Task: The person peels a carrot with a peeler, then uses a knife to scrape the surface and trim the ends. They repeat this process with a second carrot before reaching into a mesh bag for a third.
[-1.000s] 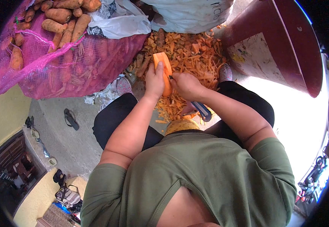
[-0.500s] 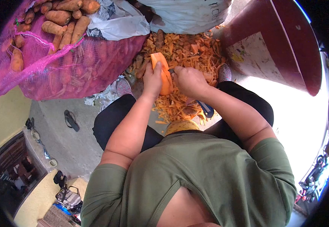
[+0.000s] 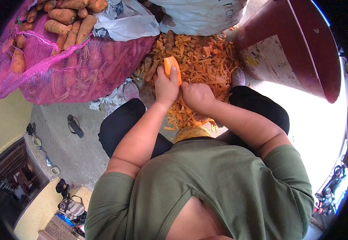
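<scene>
My left hand (image 3: 166, 88) is wrapped round a thick peeled carrot (image 3: 172, 69), its smooth orange end pointing up and away from me. Close against its lower right side is my right hand (image 3: 198, 96), fingers curled into a fist. Whatever that fist grips is hidden behind the knuckles. Below and beyond both hands, a heap of orange peelings (image 3: 206, 66) covers the floor between my feet. A few unpeeled carrots (image 3: 170, 40) lie at the heap's far and left edges.
A pink mesh sack (image 3: 98, 72) at the left holds many unpeeled carrots (image 3: 62, 16). Beyond the heap stands a white sack (image 3: 202, 18). A large dark red tub (image 3: 302, 48) is at the right. One sandal (image 3: 74, 126) lies on the floor at the left.
The carrot has turned and shows less of its length beside my hands. My right hand has moved slightly down, nearer my left hand.
</scene>
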`<action>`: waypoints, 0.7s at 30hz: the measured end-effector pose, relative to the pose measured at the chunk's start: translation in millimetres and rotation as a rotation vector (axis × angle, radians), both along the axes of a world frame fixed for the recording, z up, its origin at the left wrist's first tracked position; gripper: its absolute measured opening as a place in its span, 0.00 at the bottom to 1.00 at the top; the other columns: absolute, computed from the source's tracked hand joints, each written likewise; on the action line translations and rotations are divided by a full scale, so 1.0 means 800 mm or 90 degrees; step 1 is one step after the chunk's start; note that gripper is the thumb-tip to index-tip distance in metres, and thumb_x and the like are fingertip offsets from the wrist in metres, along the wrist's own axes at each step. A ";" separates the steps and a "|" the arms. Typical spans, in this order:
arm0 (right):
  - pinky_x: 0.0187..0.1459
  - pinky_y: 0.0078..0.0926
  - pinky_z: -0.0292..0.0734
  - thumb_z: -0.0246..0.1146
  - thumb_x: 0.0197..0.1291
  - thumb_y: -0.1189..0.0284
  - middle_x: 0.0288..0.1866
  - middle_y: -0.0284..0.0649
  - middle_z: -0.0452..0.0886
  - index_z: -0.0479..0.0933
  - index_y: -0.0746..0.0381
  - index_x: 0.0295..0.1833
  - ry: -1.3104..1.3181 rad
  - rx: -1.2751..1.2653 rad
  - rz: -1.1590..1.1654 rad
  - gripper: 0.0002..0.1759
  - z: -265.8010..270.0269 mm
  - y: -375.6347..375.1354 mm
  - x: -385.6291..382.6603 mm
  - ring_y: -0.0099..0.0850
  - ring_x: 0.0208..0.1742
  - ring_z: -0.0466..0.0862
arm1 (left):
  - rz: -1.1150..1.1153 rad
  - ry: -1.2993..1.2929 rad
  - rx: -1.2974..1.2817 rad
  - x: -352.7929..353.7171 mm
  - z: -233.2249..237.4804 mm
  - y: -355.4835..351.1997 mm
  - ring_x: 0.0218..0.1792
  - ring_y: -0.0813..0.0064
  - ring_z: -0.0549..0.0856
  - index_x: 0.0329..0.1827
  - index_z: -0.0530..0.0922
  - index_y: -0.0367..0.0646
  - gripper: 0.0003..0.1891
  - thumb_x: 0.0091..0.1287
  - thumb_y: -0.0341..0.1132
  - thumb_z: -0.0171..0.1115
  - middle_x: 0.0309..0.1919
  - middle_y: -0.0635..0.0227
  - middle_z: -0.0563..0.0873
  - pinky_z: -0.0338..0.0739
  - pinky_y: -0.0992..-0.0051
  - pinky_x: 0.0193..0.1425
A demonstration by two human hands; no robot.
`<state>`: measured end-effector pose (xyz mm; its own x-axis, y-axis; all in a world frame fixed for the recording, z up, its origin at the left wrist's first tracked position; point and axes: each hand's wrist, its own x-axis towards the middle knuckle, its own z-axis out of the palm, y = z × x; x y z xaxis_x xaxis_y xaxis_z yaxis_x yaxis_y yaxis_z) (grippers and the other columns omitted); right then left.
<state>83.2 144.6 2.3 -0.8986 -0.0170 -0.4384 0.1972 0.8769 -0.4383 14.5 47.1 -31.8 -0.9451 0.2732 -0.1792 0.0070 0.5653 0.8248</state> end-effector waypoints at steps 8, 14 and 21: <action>0.29 0.39 0.74 0.50 0.53 0.68 0.23 0.48 0.78 0.70 0.63 0.33 0.051 0.006 0.037 0.09 0.023 0.018 -0.005 0.44 0.27 0.79 | 0.062 -0.165 0.133 -0.017 -0.013 -0.007 0.39 0.64 0.78 0.47 0.68 0.34 0.20 0.64 0.44 0.48 0.37 0.55 0.78 0.70 0.70 0.42; 0.32 0.43 0.72 0.49 0.56 0.66 0.24 0.52 0.76 0.70 0.65 0.31 0.051 -0.048 -0.096 0.12 0.014 0.029 -0.019 0.47 0.29 0.78 | 0.093 -0.398 0.299 -0.020 0.004 -0.008 0.36 0.73 0.78 0.53 0.66 0.40 0.19 0.66 0.45 0.45 0.38 0.64 0.77 0.73 0.73 0.40; 0.38 0.42 0.73 0.49 0.57 0.64 0.30 0.51 0.78 0.73 0.63 0.39 -0.005 -0.101 -0.090 0.14 0.019 0.033 -0.027 0.47 0.35 0.79 | 0.046 -0.405 0.374 -0.016 -0.005 -0.008 0.35 0.74 0.78 0.53 0.65 0.40 0.19 0.67 0.45 0.45 0.38 0.66 0.76 0.75 0.72 0.37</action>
